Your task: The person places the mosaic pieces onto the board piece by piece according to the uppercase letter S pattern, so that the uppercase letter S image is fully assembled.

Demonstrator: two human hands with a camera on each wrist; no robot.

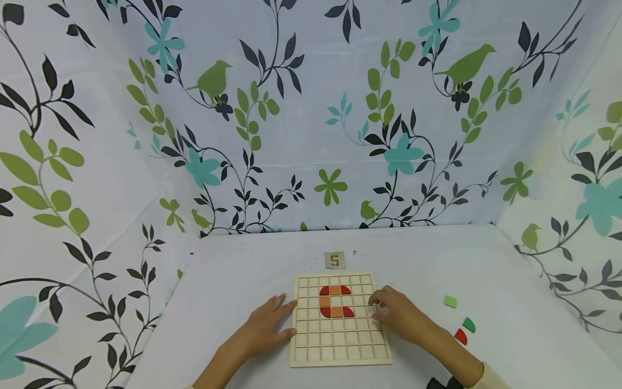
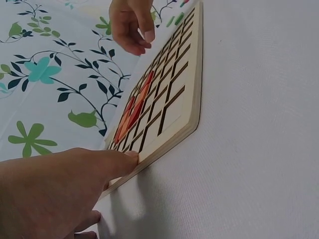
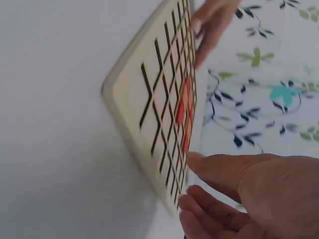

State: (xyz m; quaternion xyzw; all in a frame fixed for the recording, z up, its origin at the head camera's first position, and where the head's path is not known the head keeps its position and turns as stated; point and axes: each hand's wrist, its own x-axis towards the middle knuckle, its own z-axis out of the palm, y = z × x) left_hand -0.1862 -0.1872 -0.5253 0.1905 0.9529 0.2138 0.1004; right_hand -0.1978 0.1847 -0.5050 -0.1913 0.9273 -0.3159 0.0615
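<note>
A wooden grid board [image 1: 340,354] lies flat on the white table, with red rounded pieces [image 1: 347,312] and orange square pieces [image 1: 324,301] set in its cells in a C-like shape. At the board's left edge my left hand [image 1: 264,327] rests with fingers spread; its thumb [image 2: 122,162] touches the rim. My right hand [image 1: 400,313] is over the right edge, fingers loosely bent and thumb apart from them. In the right wrist view no piece shows between that thumb [image 3: 214,167] and the fingers [image 3: 209,214].
Behind the board lies a small card [image 1: 335,260] with an S-like figure on a grid. To the right are a light green square [image 1: 450,301], a green quarter-round piece [image 1: 468,324] and a red quarter-round piece [image 1: 460,336]. A patterned curtain [image 1: 291,135] hangs behind the table.
</note>
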